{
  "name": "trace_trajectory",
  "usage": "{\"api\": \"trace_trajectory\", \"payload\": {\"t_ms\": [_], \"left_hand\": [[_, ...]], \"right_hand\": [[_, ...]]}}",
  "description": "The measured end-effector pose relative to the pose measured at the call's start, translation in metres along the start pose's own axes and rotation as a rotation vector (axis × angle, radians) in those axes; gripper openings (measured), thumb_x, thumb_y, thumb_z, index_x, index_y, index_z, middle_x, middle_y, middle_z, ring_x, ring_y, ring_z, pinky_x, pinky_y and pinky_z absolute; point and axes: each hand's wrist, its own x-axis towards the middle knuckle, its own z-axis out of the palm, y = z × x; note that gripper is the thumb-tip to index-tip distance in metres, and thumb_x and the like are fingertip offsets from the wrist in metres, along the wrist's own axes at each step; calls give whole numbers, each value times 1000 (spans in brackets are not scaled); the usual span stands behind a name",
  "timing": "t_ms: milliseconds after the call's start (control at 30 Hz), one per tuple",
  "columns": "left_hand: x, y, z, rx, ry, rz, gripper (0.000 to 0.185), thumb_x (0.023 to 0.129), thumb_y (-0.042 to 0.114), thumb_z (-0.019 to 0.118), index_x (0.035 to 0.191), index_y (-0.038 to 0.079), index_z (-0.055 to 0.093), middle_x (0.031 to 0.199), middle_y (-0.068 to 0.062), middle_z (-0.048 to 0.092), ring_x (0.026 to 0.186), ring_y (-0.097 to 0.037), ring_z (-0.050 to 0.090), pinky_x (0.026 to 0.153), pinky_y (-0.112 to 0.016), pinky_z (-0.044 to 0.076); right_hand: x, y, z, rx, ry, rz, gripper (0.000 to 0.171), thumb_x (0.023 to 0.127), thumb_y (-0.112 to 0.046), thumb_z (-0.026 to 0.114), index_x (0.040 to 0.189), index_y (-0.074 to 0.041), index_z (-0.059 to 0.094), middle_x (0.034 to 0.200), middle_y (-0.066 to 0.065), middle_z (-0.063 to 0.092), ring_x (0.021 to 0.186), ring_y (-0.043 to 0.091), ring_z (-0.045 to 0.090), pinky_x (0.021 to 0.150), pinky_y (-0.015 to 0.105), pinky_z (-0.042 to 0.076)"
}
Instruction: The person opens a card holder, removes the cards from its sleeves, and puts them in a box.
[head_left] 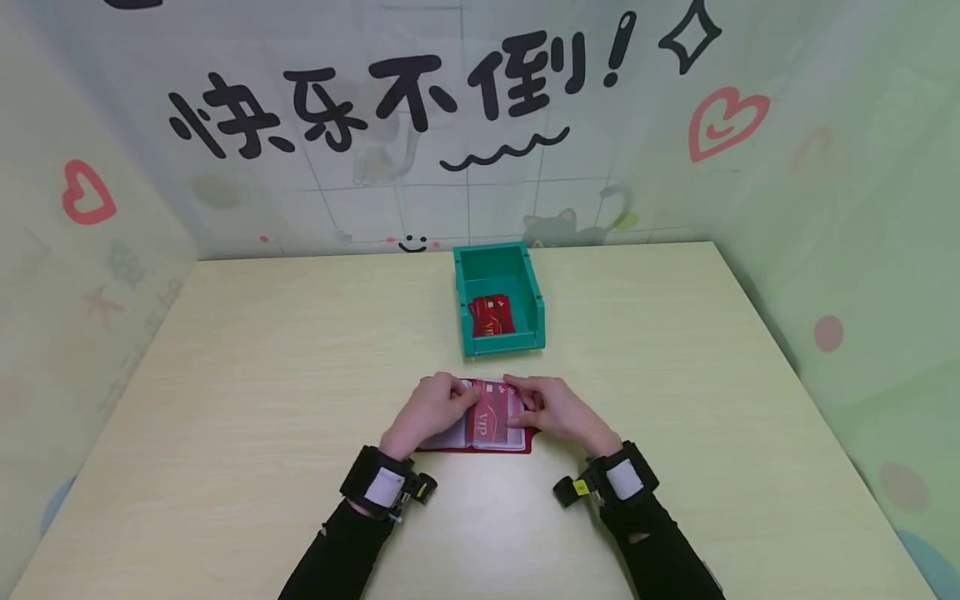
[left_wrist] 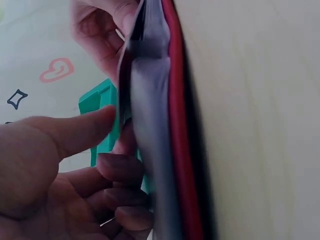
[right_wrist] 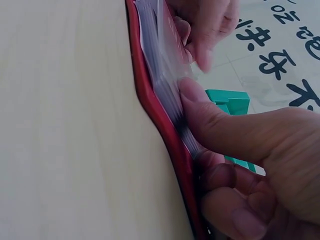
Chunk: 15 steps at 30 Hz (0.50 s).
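Red card holder [head_left: 480, 432] is lying open on the wooden table [head_left: 225, 375], near the person. Left hand [head_left: 431, 412] is pressing its clear sleeves with bent fingers. Right hand [head_left: 551, 410] is pinching a sleeve edge. Just behind, a green bin [head_left: 498, 296] is holding red cards [head_left: 492, 315].

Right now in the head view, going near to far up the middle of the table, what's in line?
Red card holder under both hands → green bin → red cards inside it → wall lettering.
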Motion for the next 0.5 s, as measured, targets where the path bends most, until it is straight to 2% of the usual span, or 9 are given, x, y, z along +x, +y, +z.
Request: {"api": "trace_trajectory", "payload": {"t_ms": [67, 333, 500], "left_hand": [[0, 0, 1, 3, 0, -3, 26, 96, 29, 68, 84, 6, 71, 65, -2, 61, 63, -14, 51, 56, -23, 36], [-1, 2, -6, 24, 35, -28, 25, 92, 29, 74, 84, 5, 72, 69, -4, 61, 67, -15, 52, 58, -24, 37], [0, 2, -12, -53, 21, -89, 22, 92, 24, 74, 91, 2, 72, 72, -7, 69, 58, -14, 61, 56, -23, 48]], "right_hand": [[0, 0, 0, -3, -1, -2, 66, 88, -16, 77, 147, -6, 50, 78, 4, 43, 77, 16, 43, 59, 21, 33], [1, -2, 4, -72, 16, -30, 67, 89, -25, 77, 146, -3, 50, 78, 3, 43, 77, 15, 43, 60, 22, 34], [1, -4, 5, -87, 27, -15, 67, 88, -23, 77, 146, -4, 50, 79, 3, 44, 78, 14, 44, 61, 22, 34]]}}
